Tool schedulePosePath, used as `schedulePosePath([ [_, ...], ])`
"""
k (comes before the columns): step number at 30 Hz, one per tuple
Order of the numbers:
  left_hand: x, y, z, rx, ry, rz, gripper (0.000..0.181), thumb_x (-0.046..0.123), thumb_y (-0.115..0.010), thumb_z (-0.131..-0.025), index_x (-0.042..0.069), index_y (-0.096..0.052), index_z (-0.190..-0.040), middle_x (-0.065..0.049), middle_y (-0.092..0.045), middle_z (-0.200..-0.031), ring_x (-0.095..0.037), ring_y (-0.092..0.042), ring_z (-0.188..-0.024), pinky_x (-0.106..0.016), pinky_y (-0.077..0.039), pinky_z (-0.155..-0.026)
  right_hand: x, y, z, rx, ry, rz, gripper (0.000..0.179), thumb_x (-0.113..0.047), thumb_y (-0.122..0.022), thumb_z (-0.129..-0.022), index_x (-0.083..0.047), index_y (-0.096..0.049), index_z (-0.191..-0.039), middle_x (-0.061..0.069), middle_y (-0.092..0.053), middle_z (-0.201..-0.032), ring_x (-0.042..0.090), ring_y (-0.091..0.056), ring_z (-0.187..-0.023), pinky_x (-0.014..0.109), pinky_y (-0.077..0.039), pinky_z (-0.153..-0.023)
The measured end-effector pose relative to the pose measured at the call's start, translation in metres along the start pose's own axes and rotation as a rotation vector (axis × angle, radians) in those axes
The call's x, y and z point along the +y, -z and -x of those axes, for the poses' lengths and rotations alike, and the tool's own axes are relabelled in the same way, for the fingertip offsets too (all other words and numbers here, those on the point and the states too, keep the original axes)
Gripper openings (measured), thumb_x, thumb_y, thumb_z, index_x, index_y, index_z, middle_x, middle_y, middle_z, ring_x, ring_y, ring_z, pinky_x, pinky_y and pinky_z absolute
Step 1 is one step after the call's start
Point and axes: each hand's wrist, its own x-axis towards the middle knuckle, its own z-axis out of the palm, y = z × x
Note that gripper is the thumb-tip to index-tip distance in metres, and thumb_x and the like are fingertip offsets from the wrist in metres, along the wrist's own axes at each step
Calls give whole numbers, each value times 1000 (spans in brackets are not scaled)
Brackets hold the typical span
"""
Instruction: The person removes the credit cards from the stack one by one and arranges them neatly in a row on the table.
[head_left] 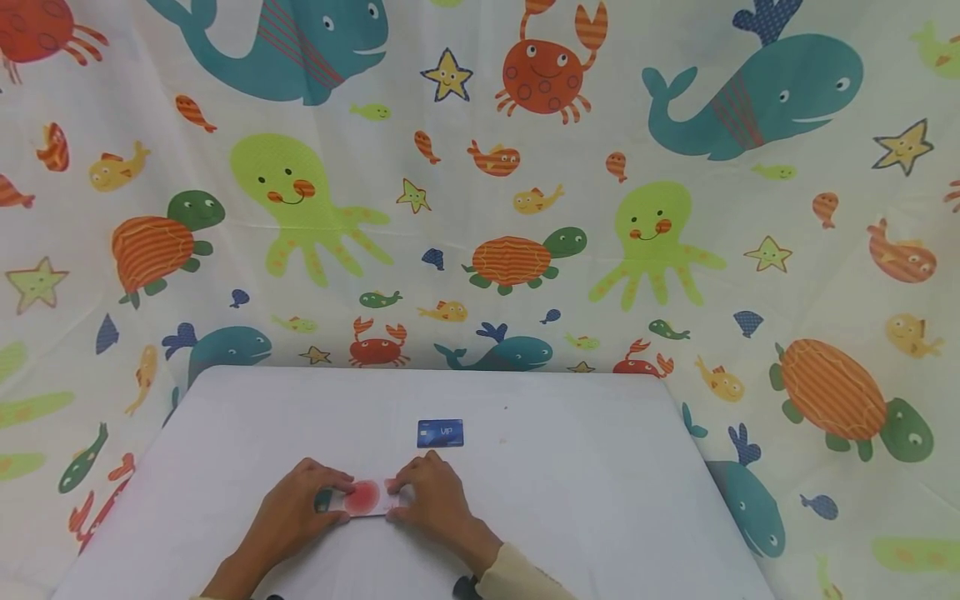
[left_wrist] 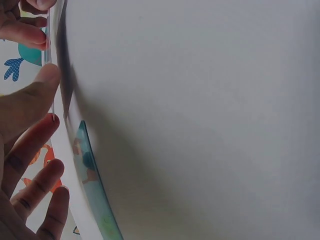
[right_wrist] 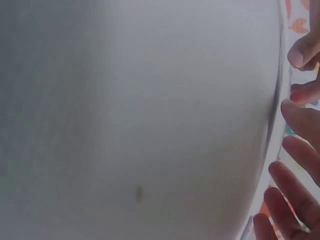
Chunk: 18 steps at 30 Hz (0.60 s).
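A pale card with a large red-pink circle (head_left: 363, 497) is between the two hands, near the front of the table. My left hand (head_left: 296, 507) pinches its left end, thumb at the near edge and fingers at the far edge. At the right end, my right hand (head_left: 435, 504) pinches it the same way. Seen edge-on in the left wrist view, the card is a thin line by the left thumb (left_wrist: 47, 75). A teal card (left_wrist: 95, 185) lies on the table close to the left hand, which partly hides it in the head view.
Beyond the hands, a blue card marked VIP (head_left: 440, 433) lies flat on the white table (head_left: 570, 483). Behind the table hangs a curtain (head_left: 465, 275) printed with sea animals. A dark object (head_left: 465, 588) sits at the right wrist.
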Motion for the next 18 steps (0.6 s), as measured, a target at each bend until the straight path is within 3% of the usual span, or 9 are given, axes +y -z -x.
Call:
schedulePosePath([
  [18,-9,-2,4,21,5,-12,42,26,-101,-69,31,-82,-107,18,-75,-103,-8,-62,-101,-41,-63,-96,-9,-9,-4,-12,18,108,31,-46,-95,-78,-35,-85,-105,-19,-78,-101,3,-55,-93,17,-47,-78],
])
